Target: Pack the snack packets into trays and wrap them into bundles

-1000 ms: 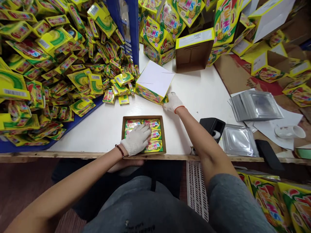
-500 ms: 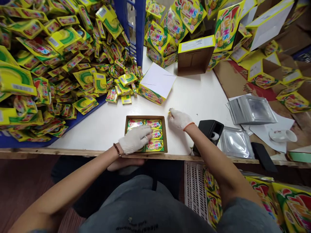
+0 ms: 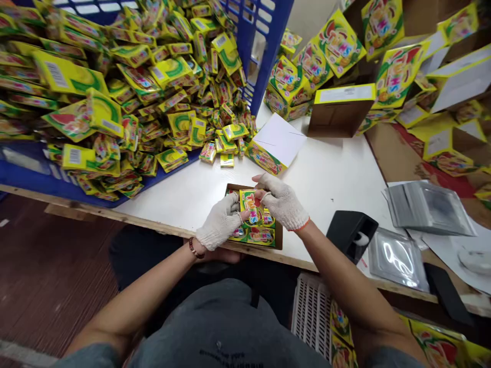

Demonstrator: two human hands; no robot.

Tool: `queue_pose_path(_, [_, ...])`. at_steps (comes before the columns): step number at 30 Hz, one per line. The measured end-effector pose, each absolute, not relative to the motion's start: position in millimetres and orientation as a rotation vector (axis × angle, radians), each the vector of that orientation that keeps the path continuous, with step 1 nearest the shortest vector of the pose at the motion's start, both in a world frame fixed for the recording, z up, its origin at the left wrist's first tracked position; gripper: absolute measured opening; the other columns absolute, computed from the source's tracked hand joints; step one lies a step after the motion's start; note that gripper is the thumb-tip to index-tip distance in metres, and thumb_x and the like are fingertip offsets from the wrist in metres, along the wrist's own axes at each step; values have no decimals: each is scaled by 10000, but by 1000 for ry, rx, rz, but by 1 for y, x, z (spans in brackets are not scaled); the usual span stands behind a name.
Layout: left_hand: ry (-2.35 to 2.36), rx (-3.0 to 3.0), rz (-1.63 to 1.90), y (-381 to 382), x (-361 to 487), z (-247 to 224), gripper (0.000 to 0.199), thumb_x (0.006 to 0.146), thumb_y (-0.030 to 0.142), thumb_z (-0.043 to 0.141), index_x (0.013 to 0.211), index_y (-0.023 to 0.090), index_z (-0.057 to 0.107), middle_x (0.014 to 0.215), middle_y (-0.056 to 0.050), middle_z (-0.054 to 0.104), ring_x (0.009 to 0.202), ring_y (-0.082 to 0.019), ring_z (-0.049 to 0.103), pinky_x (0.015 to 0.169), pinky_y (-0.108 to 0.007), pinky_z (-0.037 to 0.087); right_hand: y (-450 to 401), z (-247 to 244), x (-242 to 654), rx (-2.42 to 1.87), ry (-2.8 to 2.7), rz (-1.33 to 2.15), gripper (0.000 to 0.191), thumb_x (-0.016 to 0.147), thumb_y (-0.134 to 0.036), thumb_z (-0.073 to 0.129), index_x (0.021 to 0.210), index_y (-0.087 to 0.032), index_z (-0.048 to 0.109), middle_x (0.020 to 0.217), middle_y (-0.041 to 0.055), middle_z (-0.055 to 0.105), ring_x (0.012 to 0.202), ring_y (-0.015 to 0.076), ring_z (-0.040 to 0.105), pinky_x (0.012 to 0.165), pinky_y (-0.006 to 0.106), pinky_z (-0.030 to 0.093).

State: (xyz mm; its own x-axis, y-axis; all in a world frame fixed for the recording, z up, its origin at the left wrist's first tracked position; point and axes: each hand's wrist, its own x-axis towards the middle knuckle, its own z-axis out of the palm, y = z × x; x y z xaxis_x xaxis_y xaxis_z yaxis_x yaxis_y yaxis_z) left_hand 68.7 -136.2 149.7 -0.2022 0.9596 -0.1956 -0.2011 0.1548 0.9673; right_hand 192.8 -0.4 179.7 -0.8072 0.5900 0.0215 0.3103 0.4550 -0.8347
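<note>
A small yellow-and-green candy packet point(image 3: 250, 208) with "TWNS"-like lettering stands turned sideways between my gloved hands. My left hand point(image 3: 219, 222) is closed on its left edge, thumb against the front. At the upper right edge, my right hand point(image 3: 284, 203) pinches the same packet with thumb and fingers. Beneath them lies an open brown cardboard box point(image 3: 279, 238), holding rows of flat packets point(image 3: 261, 235) with matching print. My hands and the held packet hide much of the box's upper part.
A blue crate point(image 3: 245, 46) heaped with small packets point(image 3: 172, 71) fills the left. Behind the box sits a white-and-yellow carton point(image 3: 278, 140). To the right are a black dispenser point(image 3: 349, 232), clear plastic trays point(image 3: 425, 209) and open cartons point(image 3: 447, 151). The table's wooden edge point(image 3: 169, 230) runs in front.
My right hand has moved left from the bare table to above the box. My left hand has lifted off the packed rows, and both hands now hold one packet. The view has shifted left.
</note>
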Motion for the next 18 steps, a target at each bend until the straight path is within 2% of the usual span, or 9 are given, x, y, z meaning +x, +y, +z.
queue_pose_path(4, [1409, 795, 1442, -146, 73, 138, 476, 843, 449, 660, 1212, 161, 573, 1013, -80, 709, 874, -193, 677, 796, -325, 561, -21, 155, 193, -914, -2276, 1485, 286, 877, -424, 512, 995, -183, 610, 880, 45, 679, 788, 203, 619, 724, 343, 519])
queue_pose_path(7, [1888, 1105, 1369, -154, 46, 124, 390, 875, 398, 612, 1197, 179, 606, 1013, -66, 690, 879, -197, 654, 837, -351, 548, -23, 135, 205, -945, -2401, 1414, 242, 880, -372, 502, 973, -210, 656, 942, 53, 699, 901, 236, 632, 834, 382, 510])
queue_pose_path(9, [2259, 1307, 1261, -152, 8, 116, 380, 866, 340, 617, 1209, 177, 604, 1129, -87, 656, 1003, -226, 629, 943, -383, 515, -27, 120, 206, -935, -2483, 1384, 253, 860, -317, 514, 1018, -230, 692, 1022, 62, 709, 1008, 260, 626, 922, 413, 486])
queue_pose_path(11, [2573, 1363, 1048, -146, -41, 112, 359, 843, 280, 637, 1180, 160, 607, 1253, -113, 599, 1190, -270, 545, 1058, -409, 444, -37, 105, 202, -893, -2570, 1416, 260, 842, -272, 536, 1033, -242, 710, 1048, 61, 704, 1032, 258, 619, 945, 411, 478])
queue_pose_path(13, [2805, 1301, 700, -137, -88, 109, 354, 828, 267, 647, 1150, 125, 604, 1265, -142, 572, 1224, -317, 494, 1056, -454, 425, -51, 92, 193, -814, -2661, 1419, 211, 848, -238, 547, 965, -242, 722, 1011, 52, 682, 984, 232, 613, 912, 374, 482])
queue_pose_path(15, [2835, 1293, 602, -128, -123, 106, 393, 808, 229, 653, 1171, 97, 582, 1281, -182, 541, 1224, -352, 465, 1047, -499, 400, -64, 81, 184, -803, -2704, 1322, 150, 857, -220, 570, 832, -229, 717, 956, 46, 636, 921, 204, 590, 841, 325, 478])
queue_pose_path(18, [2767, 1357, 517, -121, -145, 102, 375, 786, 175, 642, 1152, 118, 576, 1199, -165, 552, 1184, -336, 468, 1023, -476, 385, -72, 72, 175, -862, -2768, 1080, 189, 851, -232, 634, 667, -209, 675, 848, 36, 573, 826, 183, 537, 740, 291, 439])
